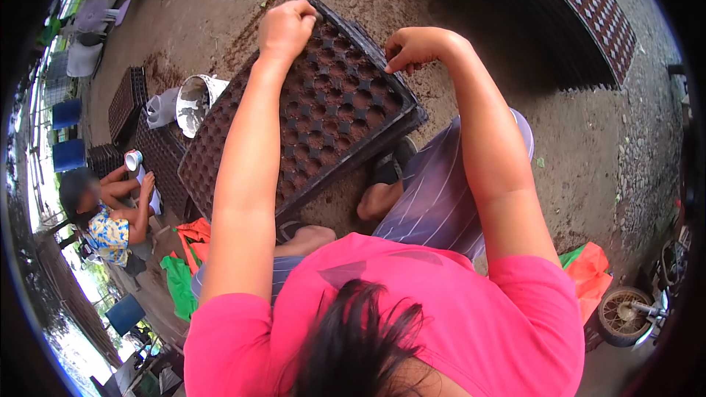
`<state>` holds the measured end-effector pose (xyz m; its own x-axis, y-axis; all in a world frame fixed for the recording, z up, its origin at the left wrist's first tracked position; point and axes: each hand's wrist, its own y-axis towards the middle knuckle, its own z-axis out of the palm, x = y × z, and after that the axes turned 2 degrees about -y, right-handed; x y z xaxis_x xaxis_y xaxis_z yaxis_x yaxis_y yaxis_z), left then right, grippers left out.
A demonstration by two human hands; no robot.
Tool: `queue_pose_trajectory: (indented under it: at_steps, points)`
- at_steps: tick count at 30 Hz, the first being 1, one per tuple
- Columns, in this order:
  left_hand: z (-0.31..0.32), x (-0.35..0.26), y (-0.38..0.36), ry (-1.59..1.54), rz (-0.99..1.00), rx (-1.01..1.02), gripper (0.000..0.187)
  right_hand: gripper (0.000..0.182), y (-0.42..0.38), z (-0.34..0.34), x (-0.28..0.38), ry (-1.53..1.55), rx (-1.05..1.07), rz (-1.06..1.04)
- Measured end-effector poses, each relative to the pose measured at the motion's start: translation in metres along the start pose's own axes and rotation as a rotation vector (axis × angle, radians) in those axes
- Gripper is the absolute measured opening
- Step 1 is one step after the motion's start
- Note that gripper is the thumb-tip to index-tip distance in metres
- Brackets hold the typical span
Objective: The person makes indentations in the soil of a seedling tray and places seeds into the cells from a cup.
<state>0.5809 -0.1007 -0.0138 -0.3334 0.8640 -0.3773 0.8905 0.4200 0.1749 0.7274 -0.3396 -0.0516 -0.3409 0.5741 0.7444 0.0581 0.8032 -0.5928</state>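
Observation:
A black seedling tray [323,110] with many soil-filled cells lies on the dirt ground in front of me, resting on another tray. My left hand [285,28] is curled in a fist over the tray's far edge. My right hand [413,48] hovers over the tray's right corner with fingertips pinched together; whether something small is between them is too small to tell. My knees in striped trousers [434,191] and pink shirt [441,309] fill the lower part of the view.
A white bucket [197,103] and more stacked black trays [129,103] stand to the left. Another person [110,213] sits at left holding a cup. A long row of trays [588,15] lies at upper right. A wheel [624,315] sits at lower right.

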Motion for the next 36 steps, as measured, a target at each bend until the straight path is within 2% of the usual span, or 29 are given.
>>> queue_pose_trajectory:
  at_steps: [1,2,4,6,8,10,12,15,16,17,22,24,25,30,32,33,34,36]
  points:
    - [0.004,0.013,0.007,-0.068,0.053,-0.118,0.017,0.030,-0.001,-0.001,0.001,0.002,0.000,0.000]
    - [0.009,0.025,0.015,-0.109,0.037,-0.135,0.017,0.029,-0.002,-0.001,0.002,-0.027,0.006,0.023]
    - [0.010,0.027,0.021,0.026,0.115,-0.165,0.016,0.029,-0.002,-0.002,0.005,-0.061,0.020,0.046]
    - [0.017,0.030,0.024,0.172,0.144,-0.010,0.013,0.029,-0.003,-0.003,0.007,-0.056,0.023,0.041]
    - [0.014,0.041,0.027,0.158,0.123,-0.040,0.013,0.028,0.000,-0.005,0.006,-0.042,0.028,0.020]
    - [-0.001,0.044,0.024,-0.089,0.000,-0.117,0.012,0.028,0.001,-0.005,0.006,-0.012,0.031,0.005]
    - [-0.011,0.043,0.012,-0.139,-0.053,-0.132,0.011,0.028,0.000,-0.006,0.006,-0.037,0.041,0.017]
    - [-0.008,0.049,-0.002,0.095,0.083,-0.016,0.014,0.028,0.006,-0.008,0.006,-0.043,0.062,0.015]
    - [-0.001,0.052,-0.006,0.090,0.149,-0.090,0.014,0.028,0.007,-0.007,0.007,-0.053,0.069,0.010]
    - [-0.001,0.059,-0.006,0.064,0.117,-0.081,0.014,0.027,0.008,-0.007,0.006,-0.034,0.072,0.006]
    - [-0.018,0.037,-0.017,-0.133,0.017,-0.103,0.014,0.025,-0.001,-0.007,0.014,-0.037,0.041,0.032]
    - [-0.005,0.032,-0.028,0.089,0.195,0.021,0.015,0.024,0.000,-0.008,0.017,-0.035,0.035,0.060]
    - [-0.001,0.031,-0.031,0.087,0.232,-0.051,0.013,0.023,0.002,-0.008,0.016,-0.016,0.046,0.060]
    - [-0.017,0.015,-0.042,-0.133,0.166,-0.159,0.010,0.022,0.003,-0.008,0.014,-0.045,0.035,0.052]
    - [-0.010,0.012,-0.050,-0.059,0.273,-0.013,0.010,0.026,0.010,-0.009,0.011,-0.073,0.063,0.042]
    - [0.002,0.017,-0.053,-0.020,0.306,-0.012,0.011,0.029,0.015,-0.013,0.005,-0.104,0.064,0.049]
    - [0.003,0.016,-0.056,-0.003,0.344,-0.112,0.014,0.033,0.005,-0.013,0.017,-0.176,0.037,0.075]
    - [-0.009,0.010,-0.053,-0.186,0.239,-0.135,0.009,0.034,-0.004,-0.021,0.014,-0.167,-0.133,-0.050]
